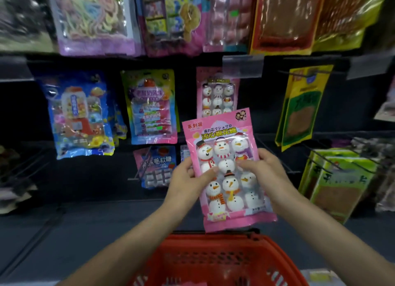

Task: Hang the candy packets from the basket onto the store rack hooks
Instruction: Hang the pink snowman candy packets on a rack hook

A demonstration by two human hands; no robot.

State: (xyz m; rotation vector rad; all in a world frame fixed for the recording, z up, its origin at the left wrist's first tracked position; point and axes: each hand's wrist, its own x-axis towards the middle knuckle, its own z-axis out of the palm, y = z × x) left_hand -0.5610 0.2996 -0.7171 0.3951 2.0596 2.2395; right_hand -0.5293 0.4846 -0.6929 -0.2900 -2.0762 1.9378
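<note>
So this is the mid-carry bit; one pink snowman packet (226, 168) is out of the basket (213, 260) and held up in front of the rack (267, 119), not hung yet. Left hand (188, 179) has the left edge and right hand (263, 170) the right edge; fingers (210, 171) are curled round it, thumbs pressed on the front and the rest tucked behind, so a firm two-sided pinch on the packet. It sits above the basket rim, tilted a little, its top edge overlapping the bottom of the matching hung packet (217, 95), which is pretty clearly the row it belongs on.

Next move, I reckon: lift it up to that row's hook and thread the top of the bag onto the tip, then slide it back against the one already there. Snag is the hook is hidden behind the clear tag holder (242, 66), and I can't make out a hang hole on the held bag; probably needs the grip moved up near the top edge to aim it.
</note>
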